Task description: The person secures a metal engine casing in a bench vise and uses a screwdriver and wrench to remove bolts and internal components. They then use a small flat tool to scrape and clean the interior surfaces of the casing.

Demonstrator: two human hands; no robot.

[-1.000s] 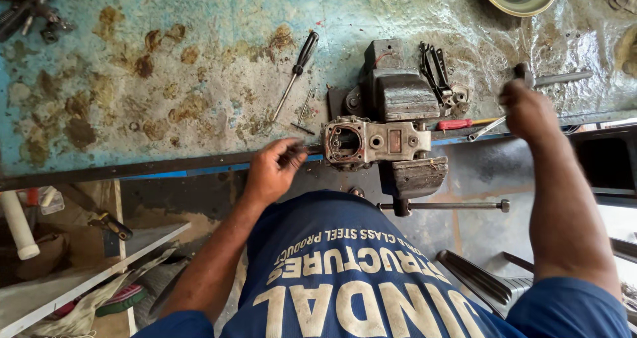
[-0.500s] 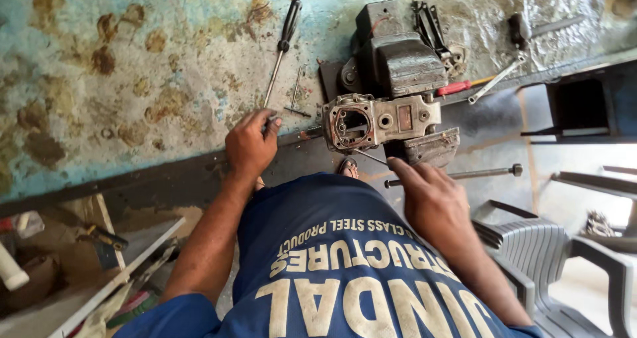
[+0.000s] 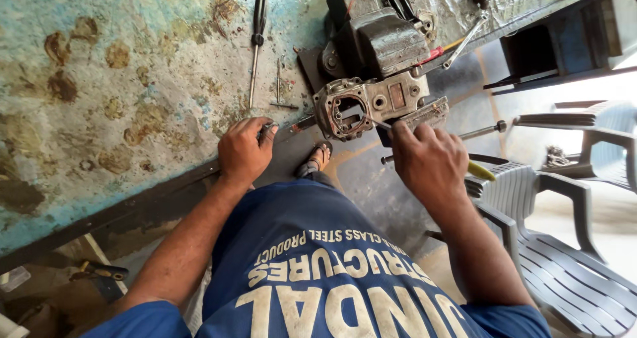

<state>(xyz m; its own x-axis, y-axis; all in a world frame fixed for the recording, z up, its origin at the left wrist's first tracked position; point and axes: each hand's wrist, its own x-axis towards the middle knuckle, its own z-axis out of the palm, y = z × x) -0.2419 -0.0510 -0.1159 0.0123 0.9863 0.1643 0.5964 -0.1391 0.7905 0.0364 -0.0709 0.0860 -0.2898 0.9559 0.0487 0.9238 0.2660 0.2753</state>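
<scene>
Worn blue-painted desk (image 3: 99, 132), grey plastic chair (image 3: 570, 258) at right, vise (image 3: 381, 36) clamping a metal housing (image 3: 361, 102) at the desk edge, right hand (image 3: 428, 162) fingers closed around a yellow-handled tool poking into the housing, left hand (image 3: 244, 151) fingers curled on a small dark part at the desk edge, screwdriver (image 3: 256, 42) lying behind

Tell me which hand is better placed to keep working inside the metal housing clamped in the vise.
Right. The right hand holds a thin tool whose tip already reaches the opening of the metal housing gripped in the vise. The left hand rests at the bench edge, off to the side.
</scene>
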